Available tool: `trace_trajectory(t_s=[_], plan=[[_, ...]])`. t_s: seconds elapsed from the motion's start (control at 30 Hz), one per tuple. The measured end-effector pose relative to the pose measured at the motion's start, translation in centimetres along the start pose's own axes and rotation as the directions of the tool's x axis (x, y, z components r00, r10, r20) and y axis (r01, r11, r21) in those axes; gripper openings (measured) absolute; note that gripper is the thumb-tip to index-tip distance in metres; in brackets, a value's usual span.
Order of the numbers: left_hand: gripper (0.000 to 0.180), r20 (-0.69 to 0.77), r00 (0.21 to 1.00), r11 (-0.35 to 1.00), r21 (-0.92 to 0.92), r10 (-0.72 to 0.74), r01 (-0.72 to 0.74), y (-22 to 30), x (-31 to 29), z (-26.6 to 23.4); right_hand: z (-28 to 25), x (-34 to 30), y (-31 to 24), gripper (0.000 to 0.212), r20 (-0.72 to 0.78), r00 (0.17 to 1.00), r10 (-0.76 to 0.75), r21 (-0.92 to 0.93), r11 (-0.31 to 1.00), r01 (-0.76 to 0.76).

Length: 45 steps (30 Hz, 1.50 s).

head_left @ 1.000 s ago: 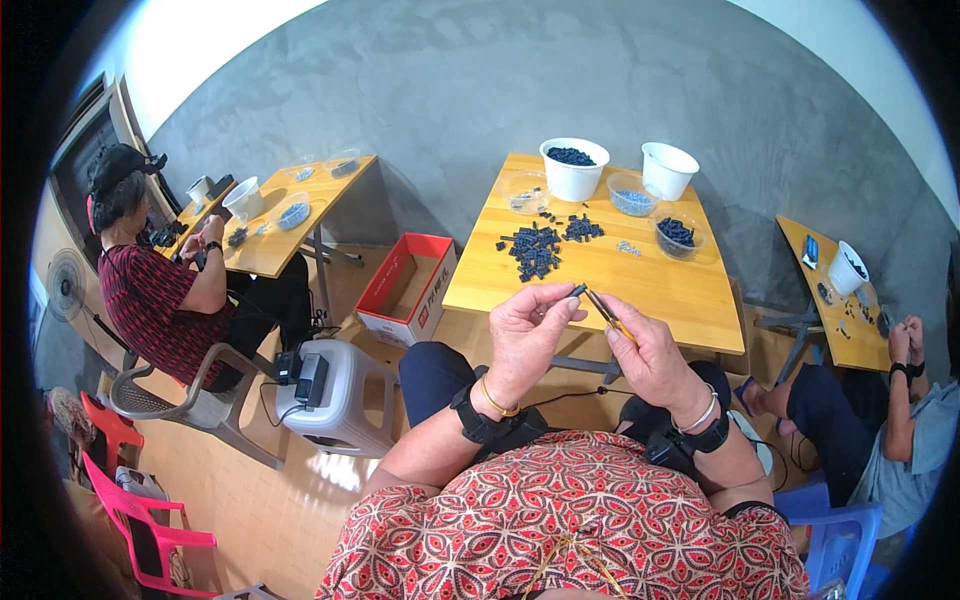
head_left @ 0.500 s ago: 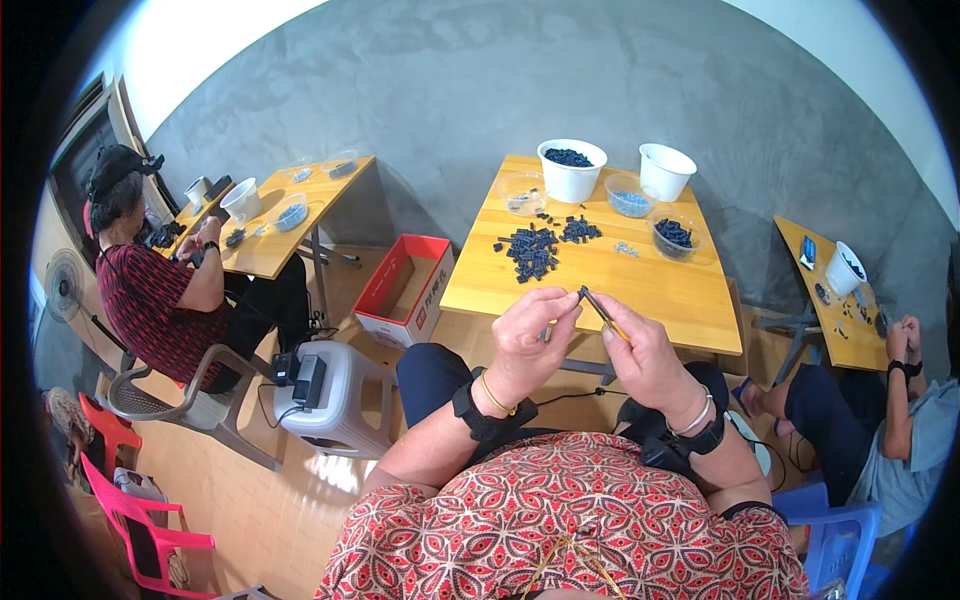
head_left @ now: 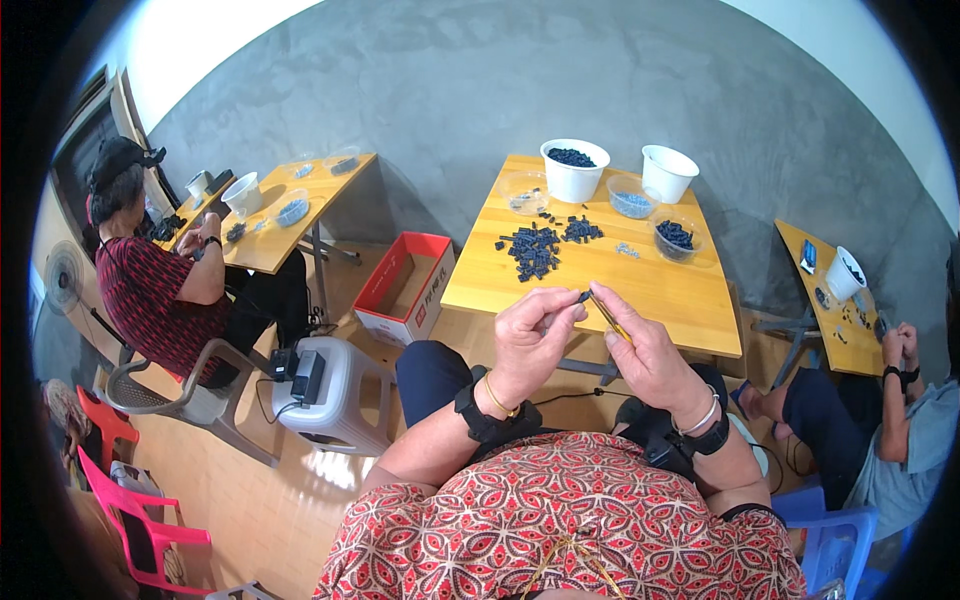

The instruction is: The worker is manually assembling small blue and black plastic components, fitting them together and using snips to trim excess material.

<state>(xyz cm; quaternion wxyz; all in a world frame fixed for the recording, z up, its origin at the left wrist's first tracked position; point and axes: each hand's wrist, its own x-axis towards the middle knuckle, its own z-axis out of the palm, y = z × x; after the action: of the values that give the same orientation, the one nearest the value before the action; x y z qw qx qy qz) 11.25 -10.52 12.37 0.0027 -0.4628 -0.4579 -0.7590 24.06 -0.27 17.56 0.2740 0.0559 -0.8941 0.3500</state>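
Just in front of the table's near edge, both hands are raised close together. My left hand pinches a small dark piece between thumb and forefinger. My right hand grips a slim yellow-and-dark pointed tool, its tip at the dark piece. Whether the tip goes into the piece or only touches it is too small to tell. Beyond the hands, a pile of small dark blocks lies loose on the wooden table, with a few small silvery bits to its right.
On the table stand a white bucket of dark pieces, another white bucket and clear bowls of blue bits and dark pieces. Co-workers sit at tables left and right. A red-and-white box and grey stool stand on the floor.
The tool in my right hand has shifted slightly against the dark piece, and the fingers have closed in a little. The pile and containers are unchanged.
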Motion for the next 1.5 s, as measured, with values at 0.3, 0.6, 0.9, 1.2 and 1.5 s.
trace_trajectory(t_s=[0.3,0.6,0.9,1.2,1.5], plan=[[0.020,0.065,0.933,0.761,0.560,0.353,-0.327,1.4,1.0,-0.1,0.1,0.0,-0.8,0.051,-0.043,0.998,-0.051,-0.148,0.988,0.044],[0.018,0.114,0.912,0.705,0.598,0.395,-0.380,1.6,0.8,-0.2,0.2,0.0,-0.9,0.053,-0.040,0.994,-0.104,-0.196,0.976,0.094],[0.013,0.099,0.917,0.726,0.581,0.385,-0.368,1.7,0.9,0.2,0.1,0.0,-1.5,0.056,-0.028,0.999,-0.042,-0.218,0.975,0.035],[0.005,0.065,0.962,0.791,0.556,0.265,-0.255,1.0,0.7,0.3,0.3,0.1,-1.2,0.055,-0.020,0.998,-0.058,-0.293,0.955,0.050],[0.006,-0.029,0.999,0.935,0.354,0.021,-0.009,-2.3,0.7,0.2,0.4,1.0,-1.0,0.056,0.061,0.992,0.107,-0.385,0.920,-0.076]])
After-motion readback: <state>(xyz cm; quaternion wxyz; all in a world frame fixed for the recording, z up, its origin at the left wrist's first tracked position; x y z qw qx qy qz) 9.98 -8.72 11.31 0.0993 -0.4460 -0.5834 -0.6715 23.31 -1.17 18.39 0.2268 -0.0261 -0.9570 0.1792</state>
